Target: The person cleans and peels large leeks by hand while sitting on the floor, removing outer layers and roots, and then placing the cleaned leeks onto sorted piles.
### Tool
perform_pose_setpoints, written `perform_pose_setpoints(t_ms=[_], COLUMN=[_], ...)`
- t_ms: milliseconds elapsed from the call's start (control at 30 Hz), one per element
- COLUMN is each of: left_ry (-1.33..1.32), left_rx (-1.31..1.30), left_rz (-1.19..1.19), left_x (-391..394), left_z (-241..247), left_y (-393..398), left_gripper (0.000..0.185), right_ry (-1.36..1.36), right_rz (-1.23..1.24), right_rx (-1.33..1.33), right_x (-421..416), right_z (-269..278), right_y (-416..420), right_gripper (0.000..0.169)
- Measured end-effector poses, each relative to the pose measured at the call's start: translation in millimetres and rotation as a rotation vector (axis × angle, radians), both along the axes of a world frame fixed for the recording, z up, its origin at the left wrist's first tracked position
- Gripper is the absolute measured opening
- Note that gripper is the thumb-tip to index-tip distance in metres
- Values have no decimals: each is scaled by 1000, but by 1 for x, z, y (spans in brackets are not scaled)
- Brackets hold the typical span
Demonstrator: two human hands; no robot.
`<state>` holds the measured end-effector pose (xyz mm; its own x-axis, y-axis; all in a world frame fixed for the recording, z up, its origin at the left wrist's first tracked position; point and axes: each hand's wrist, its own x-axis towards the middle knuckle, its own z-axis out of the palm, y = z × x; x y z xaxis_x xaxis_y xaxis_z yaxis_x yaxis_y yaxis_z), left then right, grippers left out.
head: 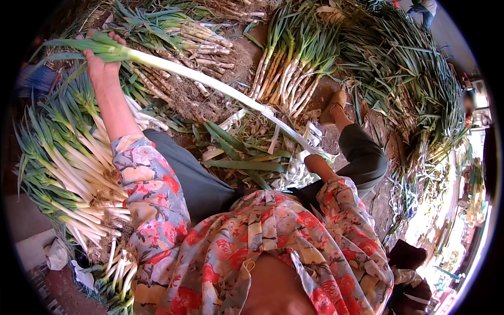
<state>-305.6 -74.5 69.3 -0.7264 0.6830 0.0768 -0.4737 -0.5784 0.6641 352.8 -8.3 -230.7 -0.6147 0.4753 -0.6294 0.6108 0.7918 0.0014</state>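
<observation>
My left hand grips a long scallion around its green leaves, at the upper left. The clean white stalk slants down to the right across the view. From its lower end a thin, pale strip of outer skin stretches taut to my right hand, whose fingers are closed on it. Under the stalk, between my legs, lies a heap of stripped green leaves and pale peelings.
Clean white scallions with roots are piled at my left. Unpeeled, soil-stained scallions lie ahead, beside another bunch. A large mound of green-leaved scallions rises at the right. A person's legs show at the top right.
</observation>
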Motion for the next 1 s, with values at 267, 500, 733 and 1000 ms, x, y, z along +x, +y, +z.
perform_pose_setpoints(t_ms=[267,500,733,1000], left_ry=[-212,-251,-464,67], left_rx=[144,25,-187,39], left_rz=[-204,33,66,-248], left_x=[-1,-40,-17,60], left_z=[-9,-6,-16,-2], left_y=[37,-40,11,25], left_gripper=[78,83,61,38], right_ry=[668,1007,1149,1330], right_rz=[-342,-214,-401,-523], right_rx=[-50,-12,-266,-583], right_x=[164,-111,-159,-142], right_z=[-114,162,192,208], right_y=[3,-21,-9,-36], right_gripper=[9,23,38,29])
